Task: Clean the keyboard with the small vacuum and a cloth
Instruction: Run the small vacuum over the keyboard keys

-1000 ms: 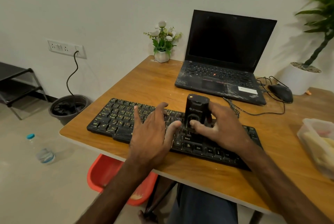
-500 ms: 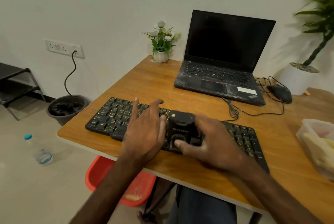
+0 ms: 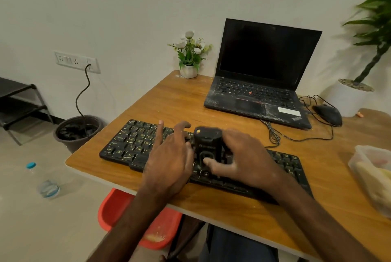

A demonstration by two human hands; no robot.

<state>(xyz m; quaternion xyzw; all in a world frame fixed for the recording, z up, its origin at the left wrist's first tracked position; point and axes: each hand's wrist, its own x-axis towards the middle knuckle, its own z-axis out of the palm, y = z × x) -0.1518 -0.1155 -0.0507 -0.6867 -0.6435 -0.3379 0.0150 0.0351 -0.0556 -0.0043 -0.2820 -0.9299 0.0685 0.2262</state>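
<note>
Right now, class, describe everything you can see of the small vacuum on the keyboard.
The vacuum is small, black and boxy, seemingly plastic, with a yellow dot on top, pale lettering on its front and a rounded oval part below. It stands upright on the middle of the keyboard. The right hand grips it from the right, thumb across its lower front. The left hand rests on the keys just left of it; contact with it cannot be told.
</note>
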